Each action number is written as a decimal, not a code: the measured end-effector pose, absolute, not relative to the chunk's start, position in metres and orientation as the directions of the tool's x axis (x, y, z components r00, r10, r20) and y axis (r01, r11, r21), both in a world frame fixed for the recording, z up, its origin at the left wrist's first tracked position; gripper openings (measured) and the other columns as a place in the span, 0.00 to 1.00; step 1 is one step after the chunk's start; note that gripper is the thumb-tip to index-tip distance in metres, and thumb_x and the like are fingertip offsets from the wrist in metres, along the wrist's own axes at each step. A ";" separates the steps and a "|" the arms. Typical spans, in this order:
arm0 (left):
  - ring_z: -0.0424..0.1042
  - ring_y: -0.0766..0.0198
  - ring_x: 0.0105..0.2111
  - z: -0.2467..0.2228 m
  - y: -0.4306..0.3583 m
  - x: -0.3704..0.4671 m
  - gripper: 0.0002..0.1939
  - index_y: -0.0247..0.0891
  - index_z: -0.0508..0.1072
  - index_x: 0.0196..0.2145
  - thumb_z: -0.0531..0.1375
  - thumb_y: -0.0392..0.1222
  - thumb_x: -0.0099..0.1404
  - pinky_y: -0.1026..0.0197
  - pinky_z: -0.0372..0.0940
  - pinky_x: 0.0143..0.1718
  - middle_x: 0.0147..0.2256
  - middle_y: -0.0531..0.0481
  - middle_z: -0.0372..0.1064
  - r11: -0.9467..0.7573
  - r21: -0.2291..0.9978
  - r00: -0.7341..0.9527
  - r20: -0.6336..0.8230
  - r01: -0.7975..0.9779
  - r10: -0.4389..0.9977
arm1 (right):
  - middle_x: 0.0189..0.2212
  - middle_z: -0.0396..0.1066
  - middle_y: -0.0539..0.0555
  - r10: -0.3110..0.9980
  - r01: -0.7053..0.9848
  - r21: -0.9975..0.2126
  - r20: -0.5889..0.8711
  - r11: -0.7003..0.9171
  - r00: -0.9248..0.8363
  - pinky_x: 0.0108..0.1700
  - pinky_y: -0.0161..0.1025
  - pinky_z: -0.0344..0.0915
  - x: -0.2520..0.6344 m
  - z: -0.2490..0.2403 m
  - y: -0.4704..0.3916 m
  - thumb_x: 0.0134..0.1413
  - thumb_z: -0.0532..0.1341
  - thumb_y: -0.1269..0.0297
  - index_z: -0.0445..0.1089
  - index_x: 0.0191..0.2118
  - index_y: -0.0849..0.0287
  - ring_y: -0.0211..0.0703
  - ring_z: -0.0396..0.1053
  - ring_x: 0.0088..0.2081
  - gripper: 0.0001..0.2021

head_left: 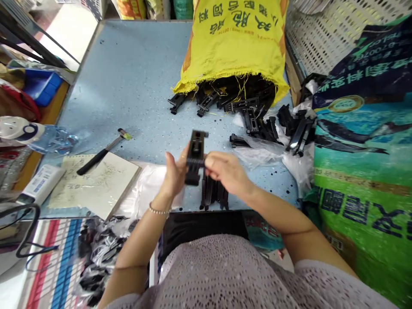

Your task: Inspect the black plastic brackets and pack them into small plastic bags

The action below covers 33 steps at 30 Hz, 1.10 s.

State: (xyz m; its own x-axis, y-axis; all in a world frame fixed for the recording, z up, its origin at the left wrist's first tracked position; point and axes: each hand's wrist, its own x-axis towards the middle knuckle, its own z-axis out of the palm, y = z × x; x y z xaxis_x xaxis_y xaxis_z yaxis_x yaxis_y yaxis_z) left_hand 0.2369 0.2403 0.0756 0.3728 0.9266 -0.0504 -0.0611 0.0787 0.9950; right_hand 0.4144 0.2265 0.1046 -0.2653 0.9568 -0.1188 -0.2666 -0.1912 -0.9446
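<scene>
A black slotted bracket (195, 154), slightly blurred, is held up over the front of the table. My left hand (175, 174) grips it from the left, thumb raised and apart, the other fingers largely hidden behind it. From the right, my right hand (228, 171) pinches its edge between thumb and curled fingers. Below the hands, several similar black brackets (214, 193) lie side by side at the table's front edge, partly covered by my right hand. More loose black brackets (244, 105) spill from the mouth of a yellow woven sack (238, 51).
On the blue speckled table (128, 64), a hammer (101, 152) rests on a cardboard sheet (106, 184) at left. A plastic bottle (48, 135) and white box (41, 184) are farther left. Clear plastic bags (260, 150) lie at right, beside a large green-blue sack (363, 171).
</scene>
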 end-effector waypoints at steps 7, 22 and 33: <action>0.53 0.36 0.70 0.129 0.243 0.217 0.47 0.46 0.77 0.59 0.69 0.76 0.47 0.38 0.53 0.71 0.71 0.41 0.54 -0.361 0.924 0.545 0.241 0.124 0.803 | 0.13 0.48 0.41 0.760 -0.343 -0.685 -0.510 -0.642 -0.403 0.18 0.33 0.37 0.395 0.057 0.237 0.57 0.61 0.60 0.57 0.20 0.55 0.29 0.39 0.16 0.17; 0.70 0.65 0.26 0.101 0.260 0.228 0.28 0.36 0.74 0.49 0.67 0.59 0.58 0.63 0.64 0.26 0.29 0.51 0.71 0.473 0.856 0.404 -0.364 -0.211 0.839 | 0.25 0.60 0.47 0.912 0.040 -0.990 0.107 0.134 -0.397 0.32 0.40 0.57 0.397 0.083 0.204 0.68 0.58 0.50 0.63 0.29 0.56 0.38 0.58 0.28 0.18; 0.75 0.55 0.39 0.067 0.225 0.223 0.33 0.41 0.66 0.64 0.62 0.58 0.67 0.54 0.71 0.41 0.40 0.43 0.74 0.154 0.985 0.278 -0.169 0.075 0.946 | 0.20 0.55 0.45 0.952 0.196 -0.981 -0.060 0.001 -0.302 0.28 0.37 0.56 0.423 0.077 0.259 0.70 0.46 0.37 0.57 0.28 0.54 0.37 0.55 0.23 0.27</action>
